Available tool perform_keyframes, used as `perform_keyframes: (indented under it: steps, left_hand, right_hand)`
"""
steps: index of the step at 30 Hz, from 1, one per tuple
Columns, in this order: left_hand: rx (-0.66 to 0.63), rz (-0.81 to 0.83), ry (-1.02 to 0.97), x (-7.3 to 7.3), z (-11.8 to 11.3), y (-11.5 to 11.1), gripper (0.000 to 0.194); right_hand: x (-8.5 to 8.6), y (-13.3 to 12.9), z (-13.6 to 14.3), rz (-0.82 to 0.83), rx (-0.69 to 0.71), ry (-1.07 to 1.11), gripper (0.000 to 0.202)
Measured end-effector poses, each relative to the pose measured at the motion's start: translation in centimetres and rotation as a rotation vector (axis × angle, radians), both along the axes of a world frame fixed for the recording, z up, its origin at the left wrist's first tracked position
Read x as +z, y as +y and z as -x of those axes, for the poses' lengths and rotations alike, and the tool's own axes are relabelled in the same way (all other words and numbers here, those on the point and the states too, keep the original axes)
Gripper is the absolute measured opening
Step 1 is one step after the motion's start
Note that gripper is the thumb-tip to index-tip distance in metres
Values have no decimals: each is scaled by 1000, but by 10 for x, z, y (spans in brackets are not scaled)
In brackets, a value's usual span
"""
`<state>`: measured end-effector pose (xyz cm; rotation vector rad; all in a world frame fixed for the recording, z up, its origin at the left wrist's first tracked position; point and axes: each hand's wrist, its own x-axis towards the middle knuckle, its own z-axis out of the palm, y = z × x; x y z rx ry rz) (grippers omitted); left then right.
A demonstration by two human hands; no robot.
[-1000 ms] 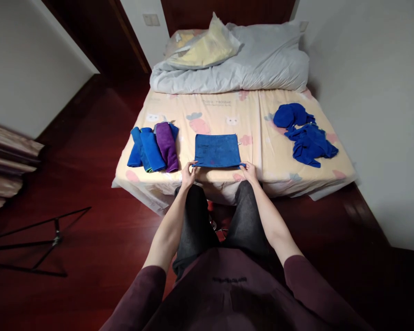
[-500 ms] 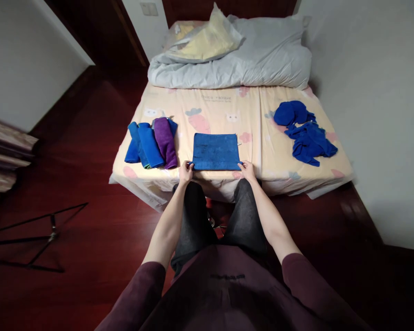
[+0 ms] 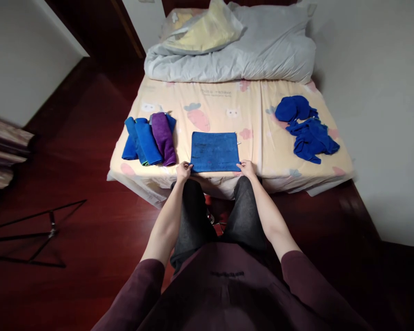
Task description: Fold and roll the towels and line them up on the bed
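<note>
Thumb and fingertips of your left hand (image 3: 184, 171) pinch the near left corner of a flat, rectangular, dark-blue towelling cloth (image 3: 214, 151), and your right hand (image 3: 247, 169) pinches its near right corner. A second ago that near edge was gathered up and crinkled between your fingers; now it lies smoother and closer to you, so more of the cloth shows spread out. Your view has tipped down a little as well.

You hold your hands apart, the width of the cloth between them. Both forearms reach forward and slightly inward, elbows a little bent, wrists over the knees of your dark grey trousers (image 3: 193, 216).

The cloth lies near the front edge of the bed, on a cream sheet printed with carrots and cat faces (image 3: 222, 103). To your left, near your left hand, rolled blue cloths (image 3: 147, 142) rest beside a rolled purple cloth (image 3: 163, 138). Well over to your right sits a crumpled heap of bright-blue cloths (image 3: 312, 138).

Farther back, a pale grey, rumpled quilt (image 3: 272, 46) carries a yellow pillow in a translucent cover (image 3: 209, 34). On the dark red floor (image 3: 100, 184) to your left stand the thin black legs of a stand (image 3: 51, 230).
</note>
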<state>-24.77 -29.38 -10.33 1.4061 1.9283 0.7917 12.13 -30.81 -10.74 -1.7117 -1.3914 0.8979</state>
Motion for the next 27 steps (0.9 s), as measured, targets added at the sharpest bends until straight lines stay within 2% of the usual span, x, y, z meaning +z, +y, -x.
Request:
perform_keyframes:
  steps: [8,14,22,24,27]
  left_hand:
    - [-7,29,-1,0,1,0,16]
    - [-15,27,5,5,3,-2,16]
    - [-30,17,47,8,2,-3,17]
    - [-39,-25,65,9,2,-4,15]
    - [-66,-170,107,13,1,-8,15]
  right_hand:
    - [7,-2,1,112,-105,-63,21]
    - [18,-6,2,153,-135,-181,18]
    - [22,-6,3,177,-148,-226,14]
    - [23,-6,5,167,-139,-221,13]
    - [27,-10,7,80,-125,-223,13]
